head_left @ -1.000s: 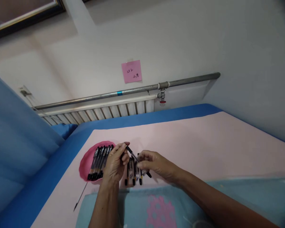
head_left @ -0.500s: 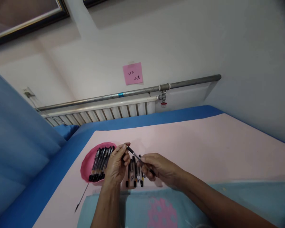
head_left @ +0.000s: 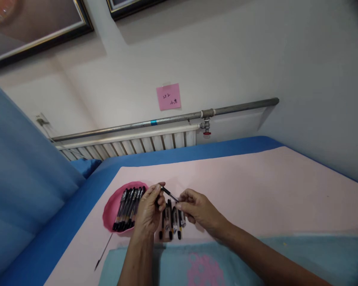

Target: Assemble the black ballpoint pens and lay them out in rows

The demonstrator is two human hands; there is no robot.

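Observation:
A slim pen (head_left: 169, 194) with a black grip slants between my two hands. My left hand (head_left: 149, 206) is closed on its upper left end, thumb against fingers. At the lower right end, the thumb and fingertips of my right hand (head_left: 201, 210) pinch it; the very tip is hidden there. Below the hands, several black-capped pens and clear pen parts (head_left: 170, 222) lie in a row on the pink sheet. Beside my left wrist a pink scalloped bowl (head_left: 107, 212) holds several black pens (head_left: 128, 208), partly covered by that hand.
A thin refill with a dark end (head_left: 103, 253) lies left of the front. A pale pink sheet (head_left: 241, 182) covers the blue table surface (head_left: 181, 153). Light blue cloth (head_left: 167, 262) lies along the near edge. Behind stand a white radiator (head_left: 131, 145) and a pipe (head_left: 116, 129).
My right hand has shifted its hold; the black end that stuck out below it no longer shows. The view has tilted slightly upward. My left hand keeps its grip.

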